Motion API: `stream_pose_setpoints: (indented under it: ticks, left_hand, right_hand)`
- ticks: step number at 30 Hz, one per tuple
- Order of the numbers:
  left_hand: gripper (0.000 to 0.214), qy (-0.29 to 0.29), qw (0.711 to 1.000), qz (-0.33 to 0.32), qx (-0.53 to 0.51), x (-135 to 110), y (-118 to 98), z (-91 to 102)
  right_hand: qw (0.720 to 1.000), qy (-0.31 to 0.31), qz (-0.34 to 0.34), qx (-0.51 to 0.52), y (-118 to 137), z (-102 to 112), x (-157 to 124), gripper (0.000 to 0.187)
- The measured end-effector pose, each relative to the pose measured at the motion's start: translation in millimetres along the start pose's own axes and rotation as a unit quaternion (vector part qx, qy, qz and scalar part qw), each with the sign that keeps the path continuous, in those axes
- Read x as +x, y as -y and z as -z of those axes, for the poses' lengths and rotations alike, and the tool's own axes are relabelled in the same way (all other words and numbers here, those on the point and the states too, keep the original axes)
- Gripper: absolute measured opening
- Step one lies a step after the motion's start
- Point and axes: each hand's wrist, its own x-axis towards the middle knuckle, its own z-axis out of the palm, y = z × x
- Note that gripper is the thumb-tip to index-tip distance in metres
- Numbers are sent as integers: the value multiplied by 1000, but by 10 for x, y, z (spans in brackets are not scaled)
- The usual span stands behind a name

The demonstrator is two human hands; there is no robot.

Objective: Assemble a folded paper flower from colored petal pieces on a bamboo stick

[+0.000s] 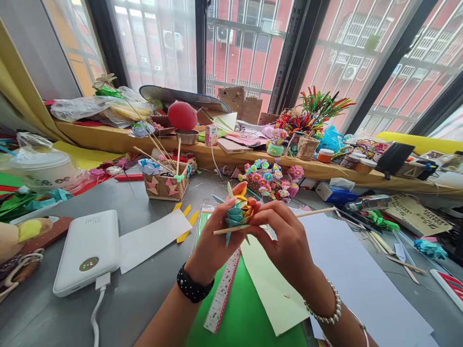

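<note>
Flower (237,216) cupped in left hand (211,237), right hand (284,232) touching side.

Bright, soft daylight from the barred windows (159,53), pale glare there, wide-angle stretching near the edges.

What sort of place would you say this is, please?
Probably a craft table by a window: a paper flower, a ruler and a decorated box of sticks suggest it.
</note>
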Motion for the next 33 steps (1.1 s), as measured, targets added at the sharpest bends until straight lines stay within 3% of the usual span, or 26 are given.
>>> stream_pose_setpoints:
  ticks: [7,15,22,25,28,33]
  left_hand:
    - [37,29,1000,-11,1,20,37,111]
    - [38,35,999,-14,9,37,29,107]
    - [34,-49,998,-18,20,-6,19,8]
    - [33,-83,995,-45,16,-2,18,-18]
    - [34,-81,996,-26,10,22,8,-19]
    - [35,-56,998,-37,9,23,21,26]
  right_hand:
    - [1000,-3,9,-6,-12,-7,18,7]
    - [1000,-1,20,-12,-23,-5,17,9]
    - [1000,-11,27,-2,-16,-5,21,9]
    - [998,-46,39,0,-28,32,37,11]
    - [995,-85,45,-13,-59,93,60,17]
    - [996,-19,89,17,-107,125,68,15]
